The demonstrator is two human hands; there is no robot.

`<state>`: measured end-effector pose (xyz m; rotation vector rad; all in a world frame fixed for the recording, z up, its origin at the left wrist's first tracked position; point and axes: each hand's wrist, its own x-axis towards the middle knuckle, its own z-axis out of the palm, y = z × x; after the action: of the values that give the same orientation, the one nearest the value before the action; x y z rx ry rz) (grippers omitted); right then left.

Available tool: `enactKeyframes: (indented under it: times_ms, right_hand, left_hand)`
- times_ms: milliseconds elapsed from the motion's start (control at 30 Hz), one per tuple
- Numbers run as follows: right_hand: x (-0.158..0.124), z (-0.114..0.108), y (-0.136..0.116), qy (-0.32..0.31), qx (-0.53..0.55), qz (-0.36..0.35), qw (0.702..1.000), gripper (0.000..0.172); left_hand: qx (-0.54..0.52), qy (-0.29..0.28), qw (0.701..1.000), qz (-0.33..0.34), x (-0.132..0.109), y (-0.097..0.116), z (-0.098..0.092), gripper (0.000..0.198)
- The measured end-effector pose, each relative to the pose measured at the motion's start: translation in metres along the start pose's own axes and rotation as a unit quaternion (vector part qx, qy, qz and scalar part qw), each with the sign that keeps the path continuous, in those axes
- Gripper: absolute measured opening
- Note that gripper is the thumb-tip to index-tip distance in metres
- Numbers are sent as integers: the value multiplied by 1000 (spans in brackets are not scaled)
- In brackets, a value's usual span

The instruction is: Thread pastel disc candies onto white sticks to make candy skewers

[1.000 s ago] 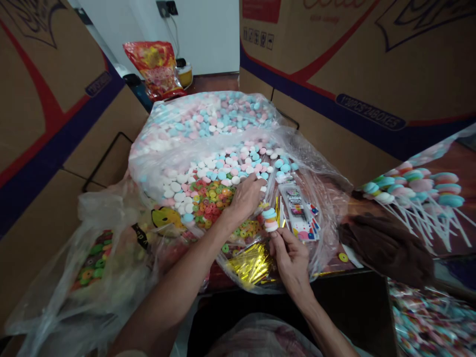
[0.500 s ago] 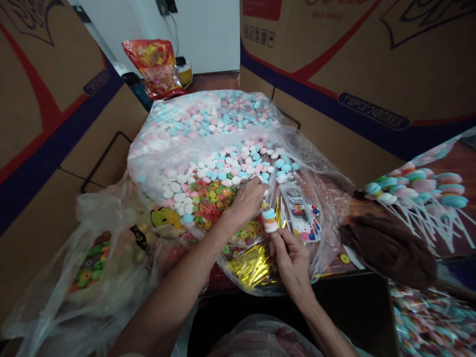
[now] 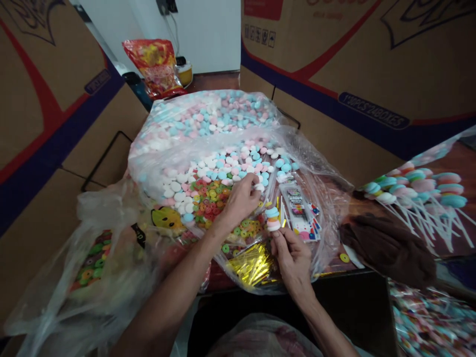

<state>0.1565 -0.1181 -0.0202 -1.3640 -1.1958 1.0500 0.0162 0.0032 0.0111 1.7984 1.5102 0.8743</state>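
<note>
My right hand (image 3: 293, 255) pinches a candy stick (image 3: 273, 219) upright from below, its stacked discs pale blue, orange, pink and white. Just up and to its left, my left hand (image 3: 241, 197) has its fingers closed on a white candy (image 3: 259, 187), partly hidden by the fingertips. Beneath that hand lie fruit-coloured candy rings (image 3: 211, 201). Loose white, pink and blue candies (image 3: 223, 163) spread behind them in an open clear plastic bag (image 3: 238, 131). Gold twist ties (image 3: 253, 265) lie just left of my right hand.
Printed packets (image 3: 297, 203) lie right of the candies. Finished-looking candy sticks (image 3: 424, 188) are piled at the right behind a brown cloth (image 3: 390, 250). Cardboard boxes (image 3: 327, 74) stand on both sides. A red candy bag (image 3: 156, 67) is at the back, a clear bag (image 3: 107, 213) at left.
My left hand has drawn slightly left and up, away from the candy stick, with the white candy at its fingertips. My right hand and the stick have barely shifted.
</note>
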Motion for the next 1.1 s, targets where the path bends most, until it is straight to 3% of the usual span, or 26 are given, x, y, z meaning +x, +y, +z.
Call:
enactKeyframes:
  times_ms: [167,333,467,633,1100]
  right_hand:
    - [1,-1,-1,-15,-15,-13,1000,36]
    - [1,1,-2,-32,-19,-25,999,36]
    - [2,2,0,-51,-17,-32,998,36]
    - [2,3,0,-53,-24,-37,998,35]
    - [3,3,-4,-43,-28,-26,998,35]
  left_hand:
    - [-204,35,976,-62,-19,3,-4,28]
    - [-322,79,936,-119,-32,0,0,22]
    - [-349,106,923,-125,-36,-4,3,24]
    - [-362,99,920,-118,-38,-2,5,26]
    - [-323,97,939,-61,-42,-7,7,23]
